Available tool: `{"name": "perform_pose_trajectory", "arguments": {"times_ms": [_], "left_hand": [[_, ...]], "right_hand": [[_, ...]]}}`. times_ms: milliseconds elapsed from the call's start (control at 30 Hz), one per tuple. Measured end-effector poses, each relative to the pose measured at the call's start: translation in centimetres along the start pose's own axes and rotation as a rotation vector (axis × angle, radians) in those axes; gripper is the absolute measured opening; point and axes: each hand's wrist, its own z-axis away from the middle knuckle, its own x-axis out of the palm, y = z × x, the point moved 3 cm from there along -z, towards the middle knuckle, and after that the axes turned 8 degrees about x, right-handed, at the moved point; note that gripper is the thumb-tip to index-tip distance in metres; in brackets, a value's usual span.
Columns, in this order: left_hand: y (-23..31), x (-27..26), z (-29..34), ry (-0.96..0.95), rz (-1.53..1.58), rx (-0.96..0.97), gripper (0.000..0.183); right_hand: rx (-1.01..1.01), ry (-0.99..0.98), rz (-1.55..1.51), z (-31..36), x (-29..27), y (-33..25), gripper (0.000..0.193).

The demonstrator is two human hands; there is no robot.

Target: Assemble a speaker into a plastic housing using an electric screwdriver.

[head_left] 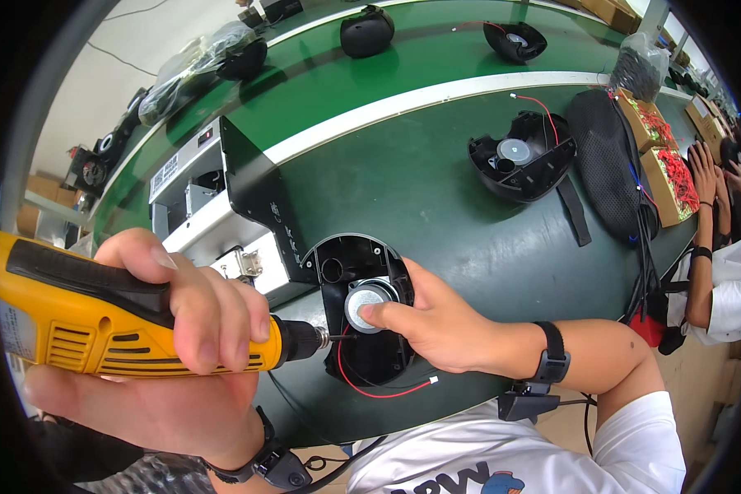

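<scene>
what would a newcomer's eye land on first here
First, the yellow driver at lower left, gripped in the left hand, its bit reaching over the black shell near the centre. There the right hand holds the shell, thumb on the round speaker. Then the bright red wires in a box at the right.

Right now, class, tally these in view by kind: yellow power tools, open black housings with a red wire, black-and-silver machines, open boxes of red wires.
Yellow power tool: 1
Open black housings: 3
Black-and-silver machine: 1
Open boxes of red wires: 2
Total: 7
</scene>
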Motion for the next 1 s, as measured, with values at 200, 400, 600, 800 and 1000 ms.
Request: {"name": "perform_pose_trajectory", "arguments": {"times_ms": [200,400,600,800,1000], "left_hand": [[-0.6,-0.1,0.2,0.013,-0.005,0.016,0.077],[-1.5,0.2,0.5,-0.029,0.018,-0.025,0.078],[-0.3,1.3,2.4,0.052,-0.109,0.070,0.069],[-0.9,0.8,1.4,-0.245,-0.154,0.097,0.042],[1.0,-0.2,-2.2,-1.021,0.334,-0.167,0.022]], "right_hand": [[-0.022,-0.006,0.003,-0.2,0.1,0.0,0.047],[0.003,0.021,0.106,-0.4,-0.6,0.5,0.047],[-0.057,0.015,0.053,-0.1,1.2,-0.1,0.045],[-0.027,-0.014,0.024,-0.2,0.7,0.1,0.044],[0.011,-0.007,-0.007,-0.1,0.4,0.0,0.046]]}}
